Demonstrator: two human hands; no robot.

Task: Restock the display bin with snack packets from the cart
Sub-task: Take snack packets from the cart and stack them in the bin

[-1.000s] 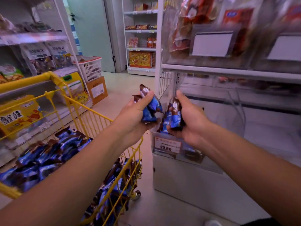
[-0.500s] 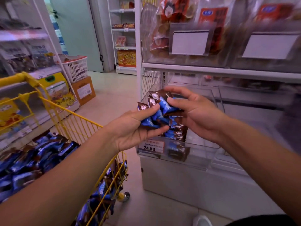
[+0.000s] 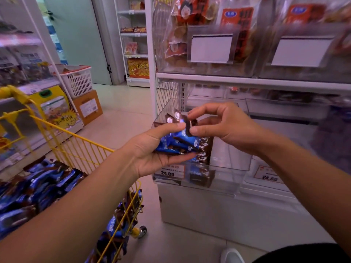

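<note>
My left hand (image 3: 152, 150) grips a bunch of blue-and-brown snack packets (image 3: 178, 143) just above the front of the clear display bin (image 3: 226, 179). My right hand (image 3: 224, 128) pinches the brown end of one packet (image 3: 190, 126) from that bunch between thumb and forefinger. A few packets stand upright inside the bin (image 3: 204, 154) against its left side. The yellow cart (image 3: 76, 147) at the lower left holds a heap of the same packets (image 3: 38, 186), with more in its lower basket (image 3: 115, 230).
The bin carries a 24.80 price tag (image 3: 168, 172) and sits on a white shelf unit (image 3: 209, 215). Clear bins of red snack bags (image 3: 190, 40) fill the shelf above. A white basket on a cardboard box (image 3: 79, 82) stands by the left shelving.
My right hand has gone from lying flat over the bunch to pinching one packet's end. Both hands now sit closer to the bin's front. The camera has shifted slightly.
</note>
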